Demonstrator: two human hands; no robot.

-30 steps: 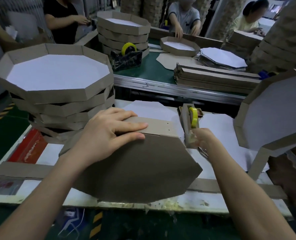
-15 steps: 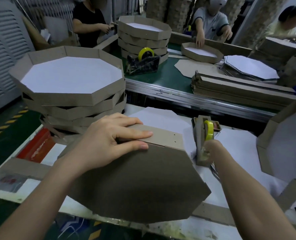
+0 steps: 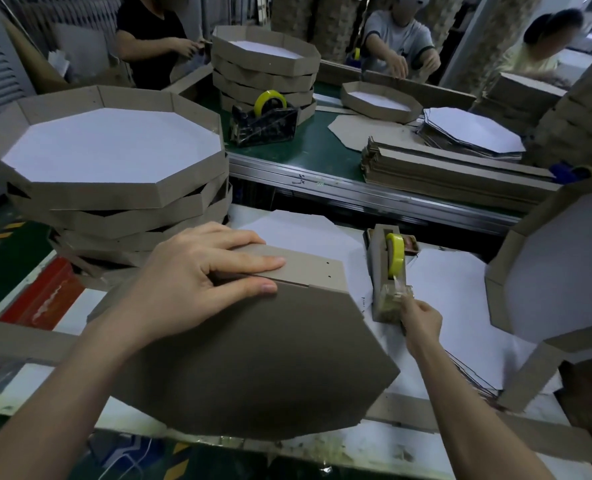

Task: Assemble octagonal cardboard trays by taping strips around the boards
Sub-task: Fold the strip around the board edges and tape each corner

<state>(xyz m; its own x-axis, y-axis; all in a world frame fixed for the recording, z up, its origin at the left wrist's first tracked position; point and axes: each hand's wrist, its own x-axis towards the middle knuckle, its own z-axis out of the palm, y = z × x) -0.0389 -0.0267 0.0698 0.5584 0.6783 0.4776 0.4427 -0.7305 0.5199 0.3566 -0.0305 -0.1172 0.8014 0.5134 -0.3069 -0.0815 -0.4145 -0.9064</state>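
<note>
At the near edge of the white tabletop (image 3: 453,299), a large brown octagonal cardboard board (image 3: 253,368) lies tilted, plain side up, its near corner hanging past the tabletop's rim. A tan cardboard strip (image 3: 308,268) runs along the board's far edge. The left hand (image 3: 197,282) lies spread over that joint, fingers nearly straight and pressing on the strip, thumb flat on the board. Just right of the board stands a cardboard-bodied tape dispenser (image 3: 388,271) carrying a yellow roll; the right hand (image 3: 420,322) has its fingers curled round the dispenser's near end, where glossy clear tape shows (whether the fingertips also pinch the tape I cannot tell). At the left rises a stack of finished octagonal trays (image 3: 114,188) with white floors and brown walls, and another such tray (image 3: 557,271) leans upright at the right. Beyond, a green conveyor belt (image 3: 315,147) bears a black tape dispenser (image 3: 265,124) and a pile of flat cardboard strips (image 3: 453,174).
</note>
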